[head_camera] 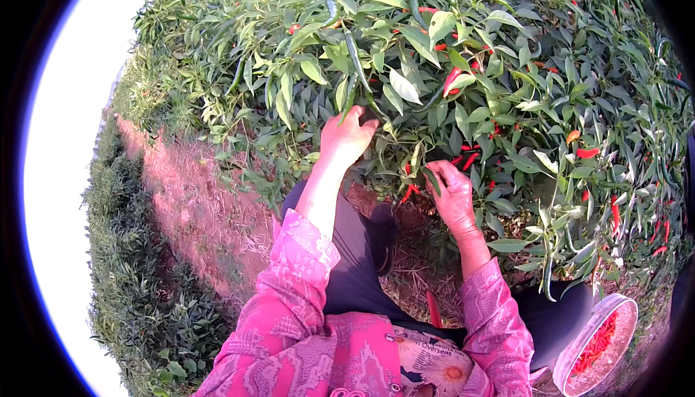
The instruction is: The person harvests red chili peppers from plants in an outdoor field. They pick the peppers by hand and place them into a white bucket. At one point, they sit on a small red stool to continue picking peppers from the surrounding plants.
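Dense chilli plants with red and green pods stand before me. My left hand reaches into the foliage beside a hanging green chilli; leaves partly hide its fingertips, so its hold is unclear. Lower and to the right, my right hand has thumb and fingers drawn together at a green leaf or pod; which of these it grips cannot be told. Red chillies hang just left of my right hand, and more show above it. A larger red chilli hangs higher up.
A pale bucket holding many red chillies stands at lower right, beside my knee. A reddish soil path strewn with straw runs along the left, with another row of plants beyond it. A red object lies near my lap.
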The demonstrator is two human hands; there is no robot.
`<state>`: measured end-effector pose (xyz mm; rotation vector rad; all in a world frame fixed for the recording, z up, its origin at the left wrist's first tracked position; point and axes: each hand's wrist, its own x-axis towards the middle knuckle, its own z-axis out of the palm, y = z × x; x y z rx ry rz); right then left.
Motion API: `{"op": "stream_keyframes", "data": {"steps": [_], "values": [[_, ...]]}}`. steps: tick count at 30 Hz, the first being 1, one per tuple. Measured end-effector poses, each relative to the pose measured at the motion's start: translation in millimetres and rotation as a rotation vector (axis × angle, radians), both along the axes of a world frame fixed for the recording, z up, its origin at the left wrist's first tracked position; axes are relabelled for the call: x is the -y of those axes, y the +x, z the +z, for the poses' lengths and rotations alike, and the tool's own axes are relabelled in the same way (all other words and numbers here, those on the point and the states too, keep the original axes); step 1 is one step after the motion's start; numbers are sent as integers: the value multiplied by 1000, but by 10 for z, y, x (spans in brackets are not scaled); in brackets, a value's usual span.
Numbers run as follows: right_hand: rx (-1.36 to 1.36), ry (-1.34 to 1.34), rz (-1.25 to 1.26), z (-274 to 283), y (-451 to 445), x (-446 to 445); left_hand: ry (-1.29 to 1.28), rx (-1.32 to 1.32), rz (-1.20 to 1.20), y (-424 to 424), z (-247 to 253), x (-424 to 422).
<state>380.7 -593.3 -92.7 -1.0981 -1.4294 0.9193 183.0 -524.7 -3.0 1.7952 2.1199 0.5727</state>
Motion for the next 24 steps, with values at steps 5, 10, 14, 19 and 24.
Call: {"op": "stream_keyframes", "data": {"steps": [5,10,14,19,24], "values": [[-223,-151,168,450,76,107,-521,269,-84,364,37,-110],[-638,-403,347,572,278,124,-461,613,-111,296,-171,-178],[-517,-740,624,490,524,196,-482,761,92,234,-215,-242],[-447,-494,87,515,324,152,-434,730,-8,188,-383,-364],[145,-112,-245,297,91,-16,-417,741,-14,379,-213,-288]]}}
